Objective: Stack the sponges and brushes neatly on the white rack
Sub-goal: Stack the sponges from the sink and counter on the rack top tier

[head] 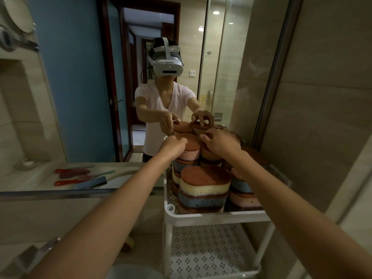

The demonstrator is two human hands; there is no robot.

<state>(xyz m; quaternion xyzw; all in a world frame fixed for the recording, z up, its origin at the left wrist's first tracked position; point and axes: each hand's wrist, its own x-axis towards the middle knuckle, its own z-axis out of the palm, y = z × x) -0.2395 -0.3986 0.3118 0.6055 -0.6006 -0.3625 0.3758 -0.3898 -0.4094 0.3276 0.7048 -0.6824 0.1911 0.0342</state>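
Observation:
Several stacks of layered sponges with brown scouring tops stand on the top shelf of the white rack [217,217]. The front stack [204,190] shows cream, blue and brown layers. My left hand [175,144] pinches the edge of the top pink sponge [191,150] on the back left stack. On the back right stack, my right hand [219,142] grips the top brown sponge [207,153]. Red-handled brushes [72,175] lie on the counter, seen in the mirror.
A large mirror ahead reflects me and my hands on the sponges. The rack's perforated lower shelf [211,250] sits below. A glass shower wall [281,97] stands right of the rack. A faucet [30,256] shows at bottom left.

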